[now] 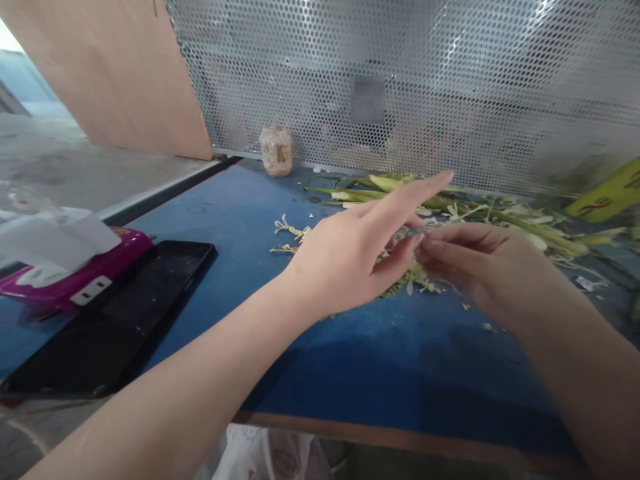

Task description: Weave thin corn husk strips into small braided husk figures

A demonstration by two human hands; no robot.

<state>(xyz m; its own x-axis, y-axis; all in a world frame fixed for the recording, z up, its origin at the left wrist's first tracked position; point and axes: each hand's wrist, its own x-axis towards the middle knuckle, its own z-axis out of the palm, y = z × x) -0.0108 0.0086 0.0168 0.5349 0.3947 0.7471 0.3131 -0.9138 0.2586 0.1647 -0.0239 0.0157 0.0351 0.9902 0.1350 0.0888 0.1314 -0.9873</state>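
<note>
Pinching flower bit (418, 233) between our left hand (350, 257) and right hand (483, 267), fingertips closed on it; seems light, soft, fragile; we'd grip near stem.

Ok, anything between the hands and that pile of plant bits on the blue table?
Nothing visible. The left hand and right hand meet fingertip to fingertip directly over the pile of plant bits. The phone lies off to the left, the green stems behind.
</note>
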